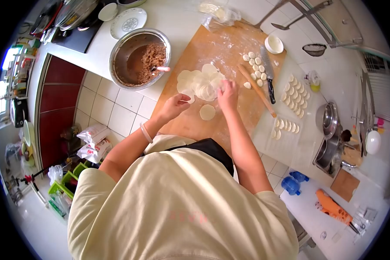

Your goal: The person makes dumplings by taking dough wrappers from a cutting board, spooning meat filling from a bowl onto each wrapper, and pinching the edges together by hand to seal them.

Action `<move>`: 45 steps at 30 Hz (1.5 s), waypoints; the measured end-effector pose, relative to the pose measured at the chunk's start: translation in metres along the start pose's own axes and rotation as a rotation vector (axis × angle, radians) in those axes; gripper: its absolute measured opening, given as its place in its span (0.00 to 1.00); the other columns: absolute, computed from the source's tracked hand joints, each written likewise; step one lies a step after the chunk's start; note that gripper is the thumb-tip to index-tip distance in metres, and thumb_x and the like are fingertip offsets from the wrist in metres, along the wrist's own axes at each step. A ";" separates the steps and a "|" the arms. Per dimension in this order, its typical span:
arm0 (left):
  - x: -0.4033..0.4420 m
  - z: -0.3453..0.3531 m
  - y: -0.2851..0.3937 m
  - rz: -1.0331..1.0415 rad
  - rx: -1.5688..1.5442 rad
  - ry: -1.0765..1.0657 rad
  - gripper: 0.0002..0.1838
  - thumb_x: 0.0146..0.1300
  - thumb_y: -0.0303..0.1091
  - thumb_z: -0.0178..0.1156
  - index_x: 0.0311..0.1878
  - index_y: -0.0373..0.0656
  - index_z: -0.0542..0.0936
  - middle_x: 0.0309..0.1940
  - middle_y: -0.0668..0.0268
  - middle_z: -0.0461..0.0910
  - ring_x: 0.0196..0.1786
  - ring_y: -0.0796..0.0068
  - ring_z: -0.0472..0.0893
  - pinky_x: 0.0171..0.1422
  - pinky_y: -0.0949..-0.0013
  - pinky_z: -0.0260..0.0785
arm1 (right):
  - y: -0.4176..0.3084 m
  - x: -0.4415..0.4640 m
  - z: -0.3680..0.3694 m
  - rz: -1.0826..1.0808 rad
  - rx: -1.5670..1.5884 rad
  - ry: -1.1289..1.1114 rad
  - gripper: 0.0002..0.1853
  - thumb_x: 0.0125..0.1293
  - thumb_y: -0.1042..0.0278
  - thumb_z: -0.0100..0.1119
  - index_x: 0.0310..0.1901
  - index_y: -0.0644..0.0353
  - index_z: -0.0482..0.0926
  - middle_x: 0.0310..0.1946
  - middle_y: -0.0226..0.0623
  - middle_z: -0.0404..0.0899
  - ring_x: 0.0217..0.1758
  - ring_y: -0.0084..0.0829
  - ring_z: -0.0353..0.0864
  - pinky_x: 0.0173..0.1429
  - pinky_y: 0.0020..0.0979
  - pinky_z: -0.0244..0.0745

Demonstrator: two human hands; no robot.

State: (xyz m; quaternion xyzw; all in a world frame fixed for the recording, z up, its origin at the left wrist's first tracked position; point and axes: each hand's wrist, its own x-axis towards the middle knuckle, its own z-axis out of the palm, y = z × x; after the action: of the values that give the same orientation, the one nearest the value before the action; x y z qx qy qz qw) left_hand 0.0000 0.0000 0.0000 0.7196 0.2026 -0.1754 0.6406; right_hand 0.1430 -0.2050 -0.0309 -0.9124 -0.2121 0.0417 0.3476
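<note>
A spread pile of round, thin dumpling wrappers [199, 82] lies overlapping on the floured wooden board [177, 125]. My left hand [176, 107] is at the pile's lower left edge, thumb and fingers closed on the rim of a wrapper. At the right edge of the pile, my right hand [228, 93] has its fingers pinched together on a wrapper; the fingertips are partly hidden. One single wrapper [207, 112] lies flat between my hands, apart from the pile. To the right of my right hand are a wooden rolling pin [258, 92] and several small dough pieces [255, 65].
A metal bowl [130, 52] of meat filling, with a spoon in it, stands left of the board. A knife [268, 71] and a white bowl [274, 44] are at the right. Several finished dumplings [295, 96] sit in rows beyond, near the sink [327, 154].
</note>
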 end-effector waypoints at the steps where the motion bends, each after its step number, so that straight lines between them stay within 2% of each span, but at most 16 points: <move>1: 0.003 0.005 -0.002 -0.003 -0.015 0.004 0.16 0.64 0.32 0.60 0.54 0.38 0.75 0.49 0.64 0.79 0.52 0.73 0.79 0.58 0.70 0.70 | 0.004 0.011 -0.008 -0.031 -0.063 0.021 0.24 0.50 0.71 0.67 0.52 0.56 0.74 0.52 0.45 0.73 0.56 0.48 0.70 0.63 0.43 0.64; 11: -0.017 -0.015 -0.011 0.009 -0.083 0.027 0.15 0.65 0.31 0.59 0.52 0.36 0.76 0.48 0.63 0.79 0.51 0.73 0.79 0.57 0.71 0.71 | 0.017 0.035 0.012 0.047 -0.249 -0.081 0.12 0.51 0.76 0.64 0.39 0.61 0.78 0.39 0.43 0.79 0.41 0.43 0.80 0.47 0.39 0.75; 15: -0.014 -0.015 -0.006 0.023 -0.080 0.011 0.16 0.64 0.32 0.60 0.53 0.36 0.76 0.48 0.63 0.79 0.51 0.73 0.79 0.57 0.70 0.71 | 0.014 0.043 0.010 -0.096 -0.278 -0.055 0.10 0.51 0.74 0.64 0.36 0.61 0.78 0.34 0.43 0.80 0.36 0.42 0.80 0.44 0.39 0.76; 21: -0.006 -0.009 0.004 0.075 -0.105 -0.039 0.15 0.64 0.32 0.60 0.52 0.36 0.76 0.48 0.63 0.79 0.51 0.72 0.78 0.58 0.70 0.71 | 0.023 0.053 0.000 0.087 -0.088 -0.279 0.07 0.51 0.74 0.64 0.32 0.63 0.78 0.29 0.41 0.80 0.32 0.36 0.80 0.38 0.33 0.75; 24: -0.001 -0.005 0.012 0.072 -0.131 -0.059 0.15 0.64 0.31 0.60 0.52 0.36 0.76 0.48 0.63 0.79 0.51 0.72 0.78 0.57 0.71 0.71 | 0.010 0.054 -0.024 -0.081 -0.049 -0.190 0.05 0.50 0.74 0.62 0.29 0.62 0.77 0.24 0.40 0.79 0.30 0.37 0.79 0.36 0.36 0.74; 26: 0.008 0.002 0.010 0.075 -0.311 -0.088 0.19 0.65 0.35 0.59 0.56 0.38 0.73 0.51 0.63 0.77 0.56 0.73 0.76 0.62 0.68 0.67 | -0.006 0.052 -0.046 0.115 0.256 -0.358 0.03 0.54 0.74 0.61 0.29 0.61 0.76 0.23 0.31 0.76 0.27 0.24 0.74 0.34 0.29 0.71; 27: 0.009 0.003 0.016 0.073 -0.314 -0.086 0.19 0.65 0.35 0.59 0.56 0.38 0.73 0.51 0.63 0.77 0.56 0.73 0.76 0.62 0.68 0.67 | -0.017 0.051 -0.051 0.114 0.256 -0.362 0.03 0.54 0.74 0.61 0.29 0.61 0.76 0.23 0.31 0.76 0.27 0.24 0.74 0.34 0.29 0.71; 29: 0.012 0.008 0.037 -0.052 -0.661 -0.129 0.24 0.68 0.46 0.56 0.60 0.40 0.70 0.56 0.62 0.74 0.61 0.71 0.72 0.68 0.62 0.61 | -0.039 0.052 -0.062 0.295 0.654 -0.434 0.02 0.57 0.75 0.59 0.32 0.60 0.76 0.26 0.25 0.75 0.28 0.16 0.71 0.34 0.22 0.69; 30: 0.015 0.010 0.048 -0.045 -0.665 -0.125 0.24 0.68 0.46 0.56 0.60 0.40 0.70 0.56 0.62 0.74 0.61 0.71 0.72 0.68 0.62 0.61 | -0.055 0.053 -0.069 0.287 0.649 -0.436 0.02 0.57 0.75 0.59 0.32 0.60 0.76 0.26 0.25 0.75 0.28 0.16 0.71 0.34 0.22 0.69; 32: 0.016 0.008 0.065 -0.077 -1.379 -0.431 0.30 0.69 0.57 0.49 0.62 0.41 0.68 0.59 0.60 0.71 0.65 0.67 0.69 0.73 0.56 0.55 | -0.095 0.049 -0.073 0.213 0.961 -0.493 0.04 0.58 0.78 0.58 0.35 0.62 0.76 0.30 0.26 0.77 0.30 0.17 0.74 0.36 0.21 0.71; 35: 0.013 -0.013 0.074 0.073 -1.602 -0.461 0.29 0.71 0.56 0.43 0.60 0.40 0.69 0.59 0.59 0.71 0.66 0.62 0.68 0.74 0.54 0.55 | -0.148 0.053 -0.067 0.147 0.895 -0.548 0.05 0.59 0.77 0.59 0.37 0.64 0.76 0.32 0.28 0.78 0.32 0.18 0.76 0.38 0.22 0.73; 37: 0.004 -0.037 0.083 0.070 -1.498 -0.310 0.25 0.73 0.50 0.41 0.59 0.39 0.69 0.59 0.56 0.71 0.64 0.59 0.70 0.73 0.54 0.59 | -0.168 0.061 -0.055 0.099 0.813 -0.565 0.05 0.61 0.76 0.59 0.38 0.64 0.76 0.33 0.31 0.80 0.32 0.20 0.78 0.39 0.23 0.75; 39: -0.007 -0.070 0.079 0.061 -1.356 -0.158 0.22 0.74 0.45 0.41 0.59 0.36 0.69 0.58 0.53 0.71 0.61 0.59 0.73 0.69 0.56 0.65 | -0.193 0.067 -0.044 0.010 0.418 -0.433 0.05 0.62 0.75 0.58 0.40 0.62 0.77 0.34 0.38 0.82 0.32 0.24 0.80 0.39 0.22 0.74; 41: -0.018 -0.105 0.078 0.150 -1.285 0.032 0.21 0.73 0.41 0.44 0.58 0.32 0.68 0.57 0.49 0.73 0.60 0.59 0.75 0.63 0.60 0.71 | -0.202 0.073 -0.012 -0.068 0.274 -0.358 0.05 0.63 0.72 0.58 0.39 0.60 0.78 0.33 0.42 0.81 0.33 0.32 0.82 0.39 0.29 0.76; 43: -0.023 -0.137 0.077 0.261 -1.055 0.298 0.21 0.72 0.39 0.45 0.59 0.33 0.67 0.55 0.48 0.75 0.58 0.58 0.76 0.62 0.61 0.72 | -0.216 0.073 0.019 -0.589 -0.105 -0.166 0.05 0.63 0.69 0.58 0.37 0.60 0.80 0.32 0.43 0.80 0.37 0.41 0.81 0.41 0.38 0.76; 45: -0.018 -0.160 0.072 0.293 -1.134 0.440 0.18 0.74 0.38 0.43 0.57 0.34 0.68 0.50 0.52 0.78 0.54 0.62 0.79 0.58 0.63 0.74 | -0.214 0.071 0.050 -0.599 -0.198 -0.253 0.06 0.63 0.68 0.58 0.37 0.60 0.80 0.32 0.44 0.79 0.38 0.43 0.80 0.42 0.41 0.75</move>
State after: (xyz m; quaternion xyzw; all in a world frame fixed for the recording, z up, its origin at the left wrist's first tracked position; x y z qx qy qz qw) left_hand 0.0200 0.1507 0.0892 0.3074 0.2906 0.2014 0.8834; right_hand 0.1196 -0.0021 0.0758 -0.8263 -0.5154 0.0298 0.2251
